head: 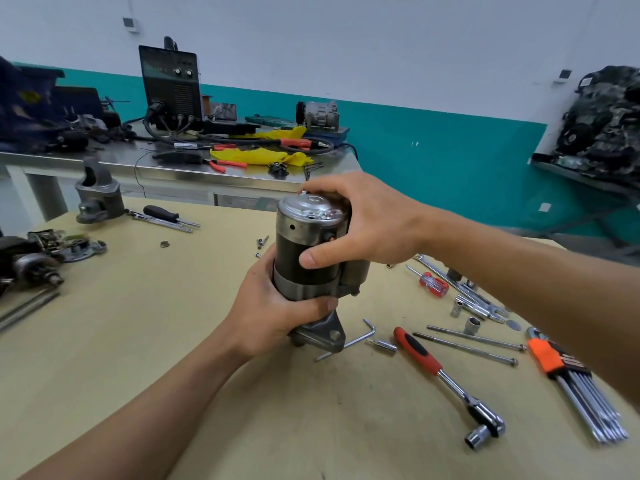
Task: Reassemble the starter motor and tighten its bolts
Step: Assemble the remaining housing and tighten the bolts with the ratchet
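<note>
The starter motor (304,247) stands upright near the middle of the wooden table (138,341), its silver end cap on top and its grey mounting flange at the bottom. My left hand (273,310) grips its lower body just above the flange. My right hand (353,223) wraps round the upper part, thumb on the dark housing, fingers curled over the end cap. Two long through bolts (474,344) lie on the table to the right. A ratchet wrench with a red and black handle (446,382) lies in front of them, socket fitted.
To the right lie a hex key set (571,379), loose sockets (471,323), spanners, a red screwdriver (433,284) and an L-shaped hex key (360,336). At the left are a grey housing (98,195), a black screwdriver (162,214) and other motor parts (41,254). Small screws (262,242) lie behind the motor.
</note>
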Demonstrator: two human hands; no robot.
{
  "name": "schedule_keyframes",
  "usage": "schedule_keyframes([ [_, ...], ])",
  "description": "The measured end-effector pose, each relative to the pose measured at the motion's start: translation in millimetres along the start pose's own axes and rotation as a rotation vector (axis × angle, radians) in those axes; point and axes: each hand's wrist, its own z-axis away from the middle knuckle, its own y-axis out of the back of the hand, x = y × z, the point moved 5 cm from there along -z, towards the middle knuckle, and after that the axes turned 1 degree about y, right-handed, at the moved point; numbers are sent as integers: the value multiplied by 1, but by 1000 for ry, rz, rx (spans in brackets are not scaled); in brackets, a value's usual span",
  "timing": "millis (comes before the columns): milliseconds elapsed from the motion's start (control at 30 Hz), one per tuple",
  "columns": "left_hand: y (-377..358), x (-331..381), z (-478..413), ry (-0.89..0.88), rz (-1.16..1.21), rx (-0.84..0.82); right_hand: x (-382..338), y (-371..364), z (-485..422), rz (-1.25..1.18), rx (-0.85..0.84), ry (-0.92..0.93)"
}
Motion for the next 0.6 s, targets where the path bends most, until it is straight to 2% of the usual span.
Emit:
schedule_keyframes([
  [467, 1, -5, -3, 60, 54, -63, 0, 8, -5, 18, -230, 35],
  [600, 5, -5, -3, 76, 58, -68, -5, 9, -12, 53, -236, 68],
])
